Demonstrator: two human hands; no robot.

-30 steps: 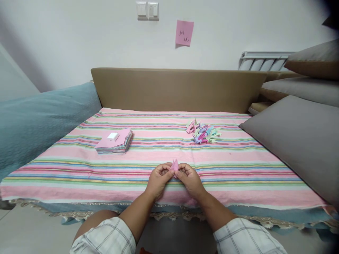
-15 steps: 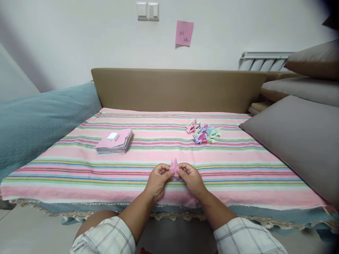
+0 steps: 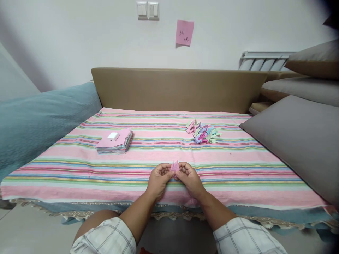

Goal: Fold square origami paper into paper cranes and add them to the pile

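A small folded pink paper with pointed tips is held between both hands, just above the striped cloth. My left hand pinches its left side between thumb and fingers. On the other side, my right hand grips it the same way, and the two thumbs nearly meet at its lower part. The fingertips and thumbs cover the lower edge of the paper. Beyond the hands, to the right, lies a cluster of folded paper pieces in pink, purple, blue and green.
A stack of coloured paper sheets lies at left with a small white block on top. The striped cloth covers the seat. Grey cushions pile up at right; a blue-covered armrest borders the left. A brown backrest stands behind.
The folded pink paper has turned slightly and sits a little lower, its two tips now more even. The right thumb has shifted a little left over it. Everything else stays put.
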